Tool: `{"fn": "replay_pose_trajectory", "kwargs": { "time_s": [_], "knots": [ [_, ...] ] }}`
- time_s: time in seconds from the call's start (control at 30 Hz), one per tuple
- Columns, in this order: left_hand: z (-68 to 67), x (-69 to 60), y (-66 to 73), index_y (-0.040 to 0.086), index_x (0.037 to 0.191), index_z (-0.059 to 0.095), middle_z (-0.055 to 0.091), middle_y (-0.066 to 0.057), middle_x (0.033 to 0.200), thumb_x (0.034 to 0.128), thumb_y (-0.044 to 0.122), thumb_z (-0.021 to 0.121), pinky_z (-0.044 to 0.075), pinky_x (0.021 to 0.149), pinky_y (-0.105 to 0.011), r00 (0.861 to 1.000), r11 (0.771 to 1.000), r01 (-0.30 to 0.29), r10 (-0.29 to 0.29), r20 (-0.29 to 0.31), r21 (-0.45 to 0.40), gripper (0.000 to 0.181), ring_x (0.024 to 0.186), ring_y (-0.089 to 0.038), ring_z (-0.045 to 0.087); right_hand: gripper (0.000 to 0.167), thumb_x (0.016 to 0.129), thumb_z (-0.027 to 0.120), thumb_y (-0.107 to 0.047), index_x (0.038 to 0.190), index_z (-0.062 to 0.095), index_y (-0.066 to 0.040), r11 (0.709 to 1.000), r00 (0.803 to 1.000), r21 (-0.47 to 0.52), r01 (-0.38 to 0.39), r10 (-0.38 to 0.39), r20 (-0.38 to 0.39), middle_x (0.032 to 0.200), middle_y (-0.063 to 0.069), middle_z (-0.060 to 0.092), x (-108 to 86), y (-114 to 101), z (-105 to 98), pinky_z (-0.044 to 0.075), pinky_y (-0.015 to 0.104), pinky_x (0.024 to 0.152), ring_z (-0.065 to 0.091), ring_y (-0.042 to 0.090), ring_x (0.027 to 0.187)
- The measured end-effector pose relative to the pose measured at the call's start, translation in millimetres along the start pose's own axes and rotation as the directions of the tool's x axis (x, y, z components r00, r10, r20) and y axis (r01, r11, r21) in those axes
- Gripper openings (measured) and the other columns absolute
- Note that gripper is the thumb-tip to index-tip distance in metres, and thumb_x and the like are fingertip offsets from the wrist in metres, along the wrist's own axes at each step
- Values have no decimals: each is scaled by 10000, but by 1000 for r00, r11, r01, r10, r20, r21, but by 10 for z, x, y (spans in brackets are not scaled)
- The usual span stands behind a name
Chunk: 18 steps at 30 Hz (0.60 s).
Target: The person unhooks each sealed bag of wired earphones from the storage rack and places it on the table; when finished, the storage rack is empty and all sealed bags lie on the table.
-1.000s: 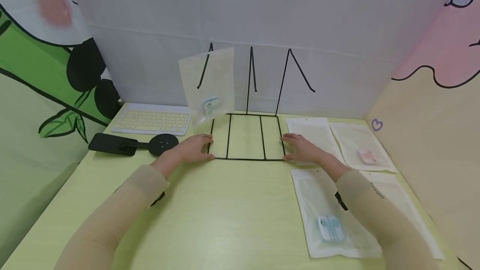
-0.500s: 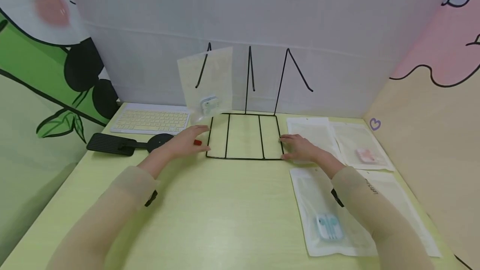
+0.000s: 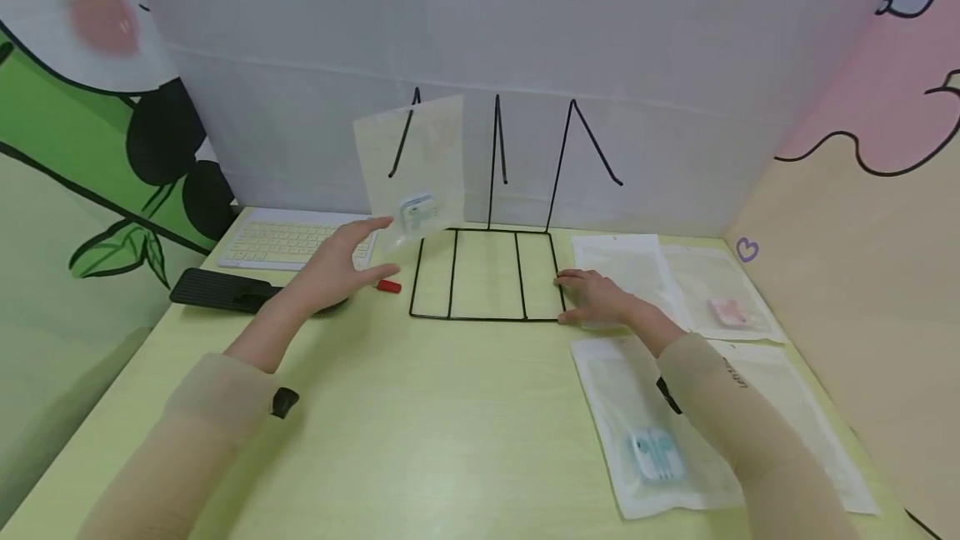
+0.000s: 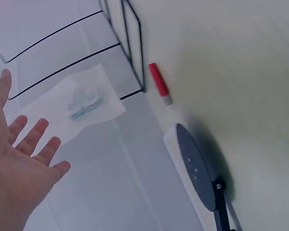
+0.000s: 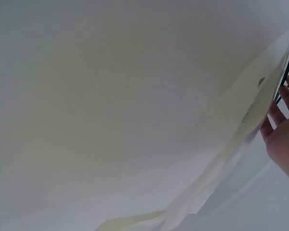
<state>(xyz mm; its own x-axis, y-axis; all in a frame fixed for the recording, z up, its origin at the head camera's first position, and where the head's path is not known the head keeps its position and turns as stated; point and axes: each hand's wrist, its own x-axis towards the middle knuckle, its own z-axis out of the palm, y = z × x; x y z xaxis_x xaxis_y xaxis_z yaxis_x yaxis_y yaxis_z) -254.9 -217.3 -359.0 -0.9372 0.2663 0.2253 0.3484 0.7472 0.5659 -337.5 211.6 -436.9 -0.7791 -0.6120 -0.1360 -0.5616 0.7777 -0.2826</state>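
A black wire display rack (image 3: 487, 320) with three upright hooks stands at the table's back. From its left hook hangs a translucent bag (image 3: 435, 157) holding an earphone set in a case (image 3: 418, 212). My left hand (image 3: 330, 267) is just left of and below that bag, thumb and fingers spread, holding nothing. In the left wrist view the bag (image 4: 82, 103) appears beyond the fingertips. My right hand (image 3: 596, 298) touches the right side wire of the rack's base with extended fingers. The right wrist view shows its fingers (image 5: 278, 114) at the edge, beside a pale bag.
On the right lie several flat bags (image 3: 607, 390), some with blue or pink earphone cases (image 3: 729, 312) visible. A white keyboard (image 3: 277, 242) and black folding stand (image 3: 217, 288) are back left. A small red stick (image 3: 388, 286) with a silver end lies left of the rack.
My left hand has let go of the rack's left side and moved left and up, uncovering the red stick. My right hand stays at the rack's right side.
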Motion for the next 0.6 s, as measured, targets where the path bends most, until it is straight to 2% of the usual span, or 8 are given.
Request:
{"fn": "replay_pose_trajectory", "kwargs": {
  "time_s": [0.07, 0.13, 0.23, 0.33, 0.43, 0.5, 0.6],
  "knots": [
    [-70, -20, 29, 223, 1462, 354, 410, -59, 1455, 830, 474, 679, 271, 1092, -569, 997, 999, 5, -9, -77, -54, 753, 1383, -303, 291, 779, 819, 709, -428, 1431, 399, -59, 1000, 1000, 3, 0, 0, -2, 1491, 162, 343, 11, 11, 5, 307, 644, 1030, 320, 440, 1329],
    [-139, -28, 59, 223, 1450, 376, 458, -59, 1415, 836, 427, 692, 272, 1087, -576, 987, 994, -4, -13, -161, -105, 720, 1376, -287, 311, 789, 811, 716, -433, 1431, 400, -61, 1000, 1000, 5, 0, 0, -6, 1490, 165, 343, 18, 25, 8, 312, 649, 1020, 320, 443, 1327],
    [-233, -21, 97, 218, 1427, 412, 507, -72, 1364, 841, 342, 712, 266, 1095, -564, 960, 983, -34, -19, -280, -182, 670, 1355, -265, 344, 800, 801, 726, -434, 1434, 398, -70, 1000, 1000, 18, -5, 5, -12, 1495, 157, 338, 18, 48, 15, 308, 644, 1026, 311, 435, 1336],
    [-293, 30, 102, 219, 1409, 434, 512, -65, 1360, 839, 289, 723, 271, 1118, -499, 928, 969, -58, -35, -370, -238, 643, 1326, -229, 381, 801, 797, 735, -418, 1430, 402, -59, 999, 1000, 40, 10, -9, -23, 1492, 164, 341, 11, 64, 19, 295, 635, 1043, 304, 433, 1340],
    [-329, 133, 89, 219, 1405, 429, 482, -44, 1391, 838, 263, 725, 274, 1134, -424, 907, 948, -66, -74, -415, -313, 641, 1315, -188, 392, 804, 791, 746, -398, 1424, 405, -38, 996, 999, 78, 30, -28, -35, 1485, 180, 345, 7, 72, 20, 273, 617, 1070, 293, 429, 1346],
    [-346, 227, 81, 223, 1408, 416, 460, -22, 1412, 837, 263, 724, 271, 1143, -393, 900, 926, -57, -114, -421, -372, 650, 1319, -164, 386, 807, 788, 750, -394, 1419, 408, -25, 995, 998, 88, 43, -40, -39, 1479, 190, 350, 9, 78, 22, 266, 603, 1084, 294, 424, 1348],
    [-369, 380, 71, 230, 1416, 396, 439, 2, 1433, 840, 258, 717, 268, 1148, -388, 894, 874, -47, -179, -410, -484, 661, 1334, -171, 376, 813, 789, 744, -407, 1418, 406, -19, 995, 998, 84, 53, -50, -35, 1476, 195, 352, 25, 86, 35, 269, 587, 1091, 297, 418, 1348]
  ]
}}
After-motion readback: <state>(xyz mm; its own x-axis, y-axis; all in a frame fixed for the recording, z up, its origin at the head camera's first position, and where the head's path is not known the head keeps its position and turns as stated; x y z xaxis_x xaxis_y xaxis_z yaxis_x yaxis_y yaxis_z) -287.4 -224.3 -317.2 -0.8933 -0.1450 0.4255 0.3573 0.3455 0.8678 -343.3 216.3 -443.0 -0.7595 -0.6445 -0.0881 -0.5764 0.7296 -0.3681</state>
